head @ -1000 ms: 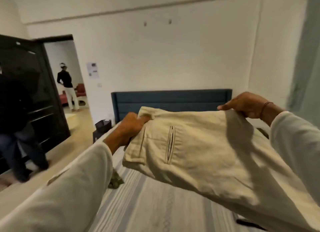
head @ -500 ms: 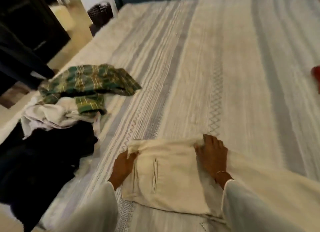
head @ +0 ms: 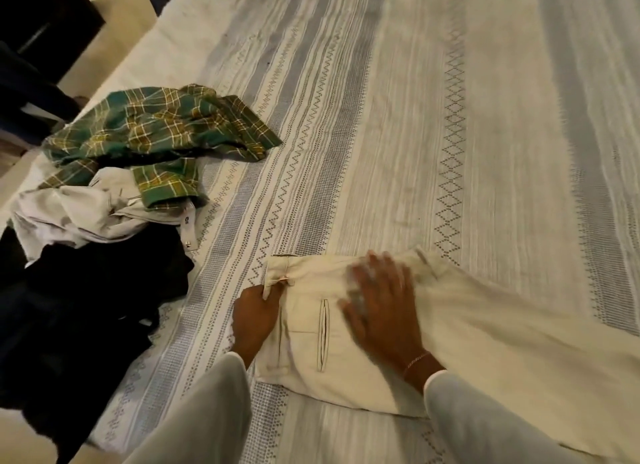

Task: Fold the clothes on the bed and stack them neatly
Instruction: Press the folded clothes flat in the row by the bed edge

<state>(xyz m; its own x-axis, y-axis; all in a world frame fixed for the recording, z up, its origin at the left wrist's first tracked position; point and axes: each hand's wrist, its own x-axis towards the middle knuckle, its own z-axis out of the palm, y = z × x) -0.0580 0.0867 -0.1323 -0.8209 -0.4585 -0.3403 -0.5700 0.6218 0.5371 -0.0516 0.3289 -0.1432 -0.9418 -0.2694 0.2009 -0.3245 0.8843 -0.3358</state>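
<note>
Cream trousers [head: 450, 342] lie flat on the striped bed cover [head: 398, 134], waistband end under both hands. Left hand [head: 254, 313] pinches the waistband corner between thumb and fingers. Right hand [head: 381, 308] lies palm-down on the cloth, fingers spread and straight, blurred at the tips. Trouser legs run off the frame's right edge. 1 unfolded pile [head: 114, 193] sits well apart, left.

Right hand [head: 379, 306] motion-blurred
</note>
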